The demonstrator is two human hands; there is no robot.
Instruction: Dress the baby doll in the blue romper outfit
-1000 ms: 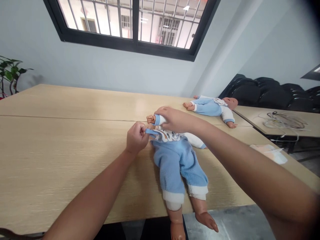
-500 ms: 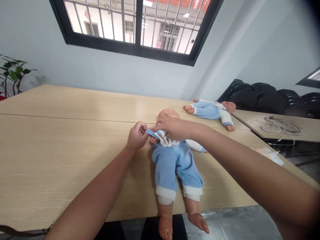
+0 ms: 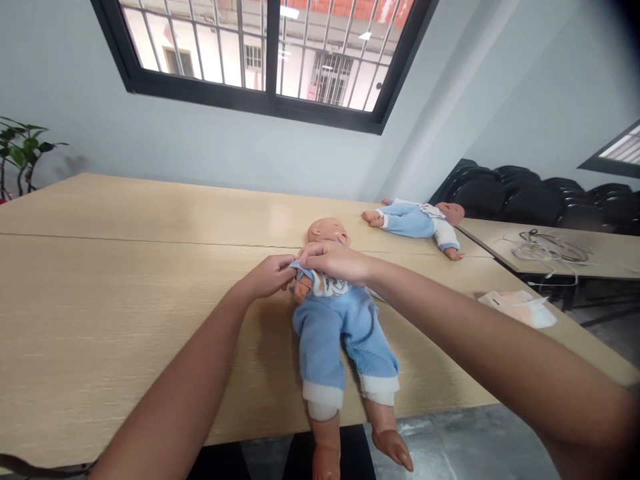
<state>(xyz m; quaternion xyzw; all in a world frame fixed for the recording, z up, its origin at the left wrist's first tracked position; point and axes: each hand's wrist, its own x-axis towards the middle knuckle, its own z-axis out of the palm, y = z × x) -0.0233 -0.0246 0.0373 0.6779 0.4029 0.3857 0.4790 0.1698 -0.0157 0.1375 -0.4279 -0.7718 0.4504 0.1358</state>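
Observation:
A baby doll [image 3: 325,230] lies on its back on the wooden table, its feet hanging past the near edge. It wears blue trousers [image 3: 323,347] with white cuffs and a white printed top [image 3: 333,285] with blue trim. My left hand [image 3: 270,275] is closed on the blue edge of the top's sleeve, beside the doll's bare hand [image 3: 303,289]. Across the doll's chest reaches my right hand [image 3: 333,260], its fingers pinching the same blue-edged cloth close to my left fingertips. My right hand and forearm hide part of the doll's chest and its other arm.
A second doll [image 3: 413,220] in similar clothes lies at the table's [image 3: 125,320] far right. A white and peach packet [image 3: 517,308] rests near the right edge. Tangled cables [image 3: 550,247] lie on another table, before stacked black chairs [image 3: 485,197]. A plant [image 3: 23,150] stands far left.
My left hand has turned and now lies flatter against the sleeve edge. My right hand has shifted slightly left, and more of the doll's face and bare hand shows.

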